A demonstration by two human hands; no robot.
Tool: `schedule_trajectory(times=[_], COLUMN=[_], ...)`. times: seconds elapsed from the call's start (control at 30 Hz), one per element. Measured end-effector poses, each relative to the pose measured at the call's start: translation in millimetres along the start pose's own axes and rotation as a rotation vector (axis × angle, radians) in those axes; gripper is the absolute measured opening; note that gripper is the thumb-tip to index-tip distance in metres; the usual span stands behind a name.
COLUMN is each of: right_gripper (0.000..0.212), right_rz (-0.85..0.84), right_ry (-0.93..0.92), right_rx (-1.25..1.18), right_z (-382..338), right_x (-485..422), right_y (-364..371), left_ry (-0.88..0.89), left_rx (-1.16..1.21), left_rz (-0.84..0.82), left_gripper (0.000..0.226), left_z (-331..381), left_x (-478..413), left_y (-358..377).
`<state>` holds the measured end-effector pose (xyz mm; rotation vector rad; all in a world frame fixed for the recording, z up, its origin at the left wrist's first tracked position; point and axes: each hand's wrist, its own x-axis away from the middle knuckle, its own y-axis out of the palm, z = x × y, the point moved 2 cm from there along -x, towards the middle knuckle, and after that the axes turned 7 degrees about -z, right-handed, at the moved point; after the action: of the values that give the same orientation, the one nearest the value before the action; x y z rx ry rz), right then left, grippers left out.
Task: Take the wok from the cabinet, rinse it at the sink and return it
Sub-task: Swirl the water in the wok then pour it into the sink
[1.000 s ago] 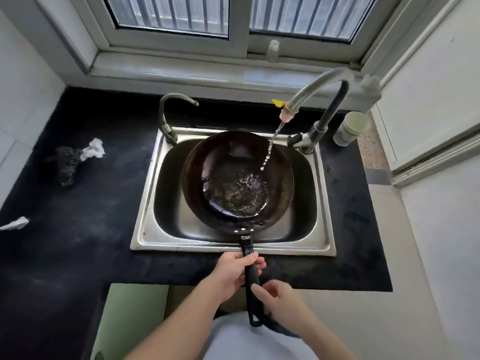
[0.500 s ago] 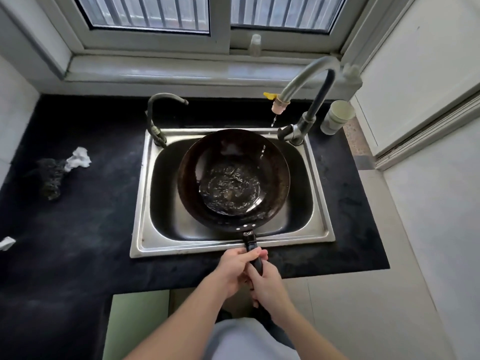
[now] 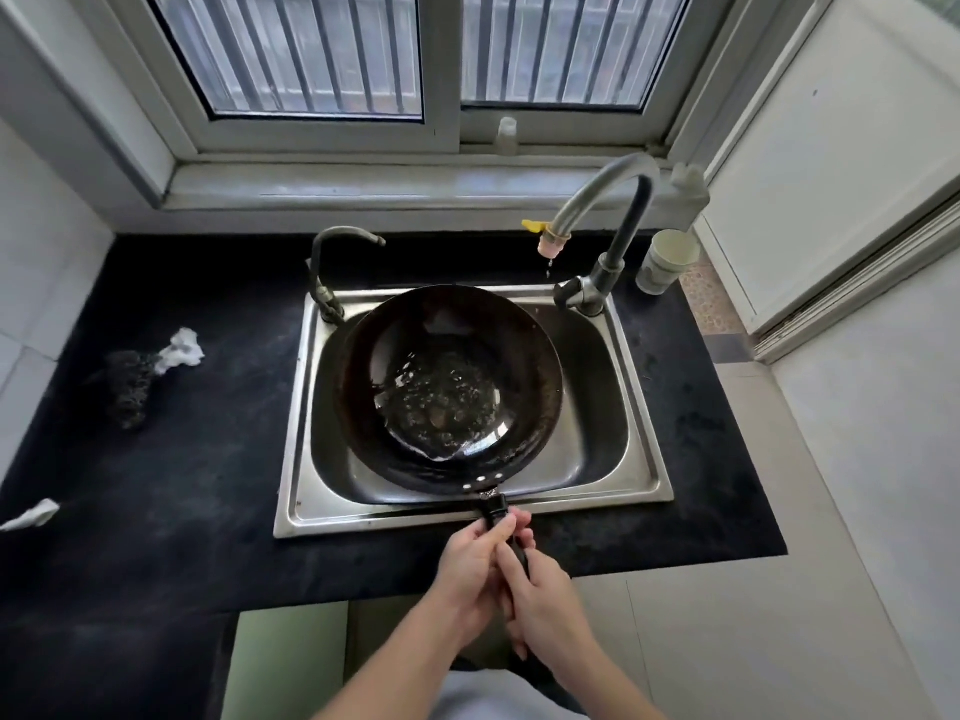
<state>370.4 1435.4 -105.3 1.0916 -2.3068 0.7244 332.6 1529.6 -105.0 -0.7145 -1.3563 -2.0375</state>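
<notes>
We see the wok (image 3: pixel 395 345) centre frame, in the sink (image 3: pixel 298 407), with shallow water (image 3: pixel 441 407) pooled in its bottom. Its handle (image 3: pixel 493 509) points toward the lower edge, across the sink rim. The left hand (image 3: pixel 470 558) is wrapped round the handle. The right hand (image 3: pixel 545 600) sits just behind it and is apparently gripping too, but the handle is mostly hidden there. The faucet (image 3: pixel 597 200) is upper right, with only drops under its spout.

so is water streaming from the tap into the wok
No, only a couple of drops hang below the tap; no stream reaches the wok.
</notes>
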Motion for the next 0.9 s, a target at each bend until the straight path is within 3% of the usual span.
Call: schedule_trajectory(times=[0.13,0.3,0.5,0.9], right_gripper=[0.035,0.017,0.029,0.028], right_rz=[-0.043,-0.08,-0.064,-0.153], right_ry=[0.026,0.078,0.077,0.01], right_rx=[-0.007,-0.125,-0.079,-0.03], right_z=[14,17,0,-21], right_x=[11,21,3,-4], right_y=[-6,-24,-36,-32], left_ry=[0.008,0.01,0.012,0.099], left_rx=[-0.033,-0.071,-0.167,-0.211], left_rz=[0.017,0.034,0.024,0.09], left_gripper=[0.012,0.008,0.011,0.014], left_z=[-12,-28,-11,6], left_x=[7,2,-11,0], left_y=[-2,9,28,26])
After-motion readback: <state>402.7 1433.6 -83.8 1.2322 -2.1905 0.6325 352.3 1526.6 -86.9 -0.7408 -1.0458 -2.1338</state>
